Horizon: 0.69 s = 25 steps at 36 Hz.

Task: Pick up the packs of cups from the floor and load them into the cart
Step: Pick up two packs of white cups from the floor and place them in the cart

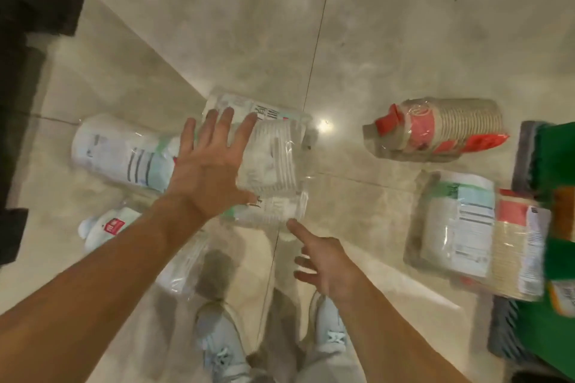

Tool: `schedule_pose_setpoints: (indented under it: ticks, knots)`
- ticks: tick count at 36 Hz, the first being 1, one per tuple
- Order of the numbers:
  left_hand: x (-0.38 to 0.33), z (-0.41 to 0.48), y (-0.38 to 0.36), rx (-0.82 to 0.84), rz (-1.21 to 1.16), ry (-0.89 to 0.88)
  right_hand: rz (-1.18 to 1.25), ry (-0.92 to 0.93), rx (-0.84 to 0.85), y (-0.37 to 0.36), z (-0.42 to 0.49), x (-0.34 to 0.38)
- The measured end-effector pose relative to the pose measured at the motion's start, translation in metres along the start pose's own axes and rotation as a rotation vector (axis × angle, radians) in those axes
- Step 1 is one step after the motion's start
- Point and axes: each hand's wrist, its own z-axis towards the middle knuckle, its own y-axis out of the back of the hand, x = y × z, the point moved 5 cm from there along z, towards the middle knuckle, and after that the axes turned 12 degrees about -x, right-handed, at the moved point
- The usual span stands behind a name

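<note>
the far half of the floor (373, 25) lies bare, with tile seams crossing it. a dark block (28, 9) closes the left edge and the green cart (557, 152) stands at the right edge. between them the packs are scattered.

a clear pack of cups (273, 158) lies on its side in the middle. a white pack (124, 149) lies just beside it on the left, and a small pack with a red label (105, 227) lies nearer us. another clear pack (183, 274) shows under our left forearm. a red-and-brown pack (441, 130) lies well apart toward the right. a white-labelled pack (460, 227) and a beige pack (513, 246) lie together against the cart.

our left hand (207, 165) is spread wide, fingers straight, palm down over the middle pack's left side. it grips nothing, and we cannot tell whether it presses the wrap. our right hand (323, 264) holds nothing. its index finger points at the pack's near end, tip just beside it, and the other fingers curl loosely.

both forearms reach forward and down. the left comes in from the lower left corner and the right from the lower right, above our pale shoes (224, 348).
</note>
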Motion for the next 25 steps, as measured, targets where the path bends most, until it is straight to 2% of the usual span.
schedule_pose_setpoints:
  ticks: [3, 6, 9, 15, 18, 21, 25]
  knots:
    - [-0.001, 0.009, -0.026, -0.084, 0.009, -0.041, 0.480, -0.195, 0.180, -0.048, 0.038, -0.017]
    - [0.002, 0.010, -0.039, -0.162, 0.005, -0.050, 0.795, -0.168, 0.262, -0.085, 0.055, -0.015]
    - [0.007, 0.011, -0.038, -0.201, -0.025, -0.031, 0.929, -0.119, 0.262, -0.098, 0.064, -0.011]
    - [0.008, 0.004, -0.010, -0.126, -0.168, 0.081, 0.800, -0.045, 0.104, -0.069, 0.044, -0.005]
    - [0.017, -0.014, 0.014, -0.074, -0.362, 0.265, 0.706, 0.017, -0.007, -0.030, 0.012, 0.000]
    - [0.029, -0.042, 0.052, -0.121, -0.603, 0.483, 0.542, 0.111, -0.097, 0.010, -0.037, 0.009]
    - [0.049, -0.098, 0.110, -0.120, -0.842, 0.794, 0.376, 0.282, -0.089, 0.056, -0.134, 0.032]
